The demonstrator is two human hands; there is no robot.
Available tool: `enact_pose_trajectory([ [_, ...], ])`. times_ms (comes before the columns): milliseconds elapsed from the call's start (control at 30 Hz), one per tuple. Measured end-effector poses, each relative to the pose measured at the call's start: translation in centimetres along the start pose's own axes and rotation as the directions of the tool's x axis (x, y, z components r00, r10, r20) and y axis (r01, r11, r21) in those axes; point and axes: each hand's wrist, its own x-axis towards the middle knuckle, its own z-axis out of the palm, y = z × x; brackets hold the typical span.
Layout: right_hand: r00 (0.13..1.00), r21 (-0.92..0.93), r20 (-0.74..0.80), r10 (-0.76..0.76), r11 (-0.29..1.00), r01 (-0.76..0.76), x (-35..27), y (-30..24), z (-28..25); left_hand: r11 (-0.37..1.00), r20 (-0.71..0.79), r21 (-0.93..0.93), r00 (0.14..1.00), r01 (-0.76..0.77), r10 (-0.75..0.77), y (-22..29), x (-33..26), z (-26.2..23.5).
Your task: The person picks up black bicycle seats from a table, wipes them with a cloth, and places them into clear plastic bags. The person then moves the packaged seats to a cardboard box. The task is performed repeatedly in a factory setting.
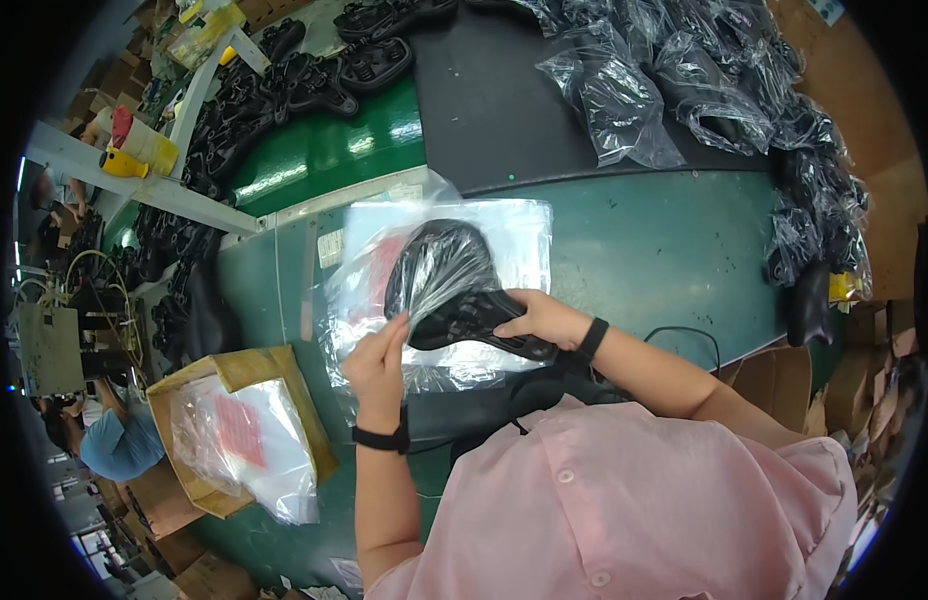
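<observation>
Across the middle spreads a green counter (654, 250), with a black mat (484, 120) along its far side and a heap of black pieces in clear plastic (624, 110) at the far right. To the left, a yellowish open box (249, 370) holds clear bags. Before the person, over a stack of clear bags (529, 235), is a black saddle (459, 310), partly inside a clear bag (449, 265). The right hand (549, 320) has its fingers closed on the saddle's narrow end; the left hand (376, 365) pinches the bag's edge, thumb against forefinger
</observation>
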Motion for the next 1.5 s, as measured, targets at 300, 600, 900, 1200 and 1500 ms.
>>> enact_pose_trajectory([
  [300, 0.901, -0.806, -0.177, -0.397, 0.583, 0.099, 2.2, 1.8, 1.3, 0.73, 0.145, -0.322, 0.73, -0.603, 0.668, 14.9, 3.6, 9.2],
  [600, 0.909, -0.149, -0.338, -0.245, 0.967, 0.206, 0.2, -11.8, -11.2, 0.881, 0.099, -0.446, 0.987, 0.16, -0.129, -2.7, 13.8, 1.9],
  [900, 0.336, -0.082, -0.791, -0.512, 0.632, 0.771, 4.0, -21.9, -35.5, 0.313, -0.651, 0.424, 0.527, 0.85, -0.547, -33.6, 21.0, -17.9],
  [1200, 0.873, 0.094, -0.481, 0.083, 0.995, -0.042, 7.9, 0.3, -5.6, 0.241, -0.688, 0.525, 0.574, 0.816, -0.444, -38.7, 18.7, -17.9],
  [1500, 0.988, 0.178, 0.134, 0.077, 0.979, -0.1, 10.7, -4.8, 5.4, 0.897, -0.855, -0.389, 0.282, 0.21, -0.436, -20.5, 18.2, -13.4],
])
